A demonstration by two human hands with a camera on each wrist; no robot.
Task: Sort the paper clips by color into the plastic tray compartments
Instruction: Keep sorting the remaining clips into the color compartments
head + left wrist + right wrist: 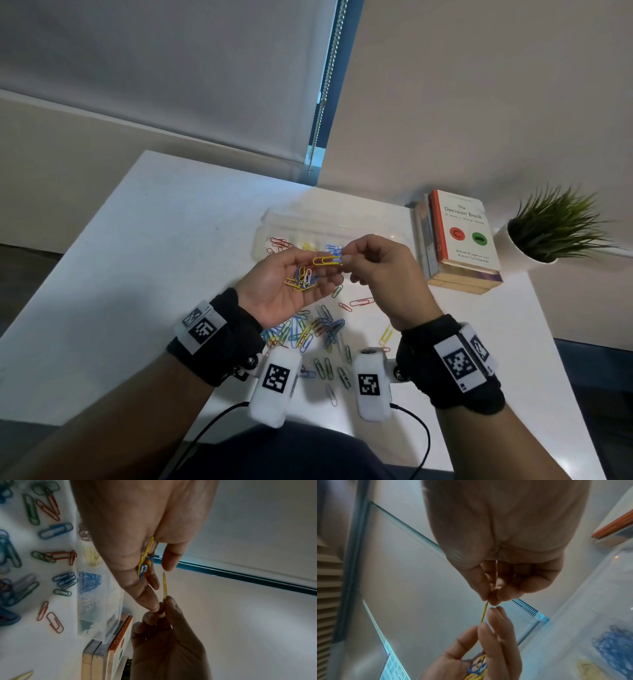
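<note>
My left hand (pixel 322 270) is palm up above the table, and a small bunch of yellow, blue and pale paper clips (pixel 301 279) lies in its palm. My right hand (pixel 344 259) pinches one end of a single yellow clip (pixel 325 261), which sticks out over the left fingers. The left wrist view shows that clip (pixel 165 585) edge-on, apart from the thumb. A clear plastic tray (pixel 270 219) lies behind the hands. Its compartments hold red clips (pixel 279 244), yellow clips (pixel 308 246) and blue clips (pixel 334 248), then pale clips (pixel 87 605) and green clips (pixel 85 626).
A loose heap of mixed-colour clips (pixel 315 329) is spread on the white table between my wrists. A stack of books (pixel 462 240) sits right of the tray, and a potted plant (pixel 555 229) stands beyond it. Black cables (pixel 212 421) trail off the near table edge.
</note>
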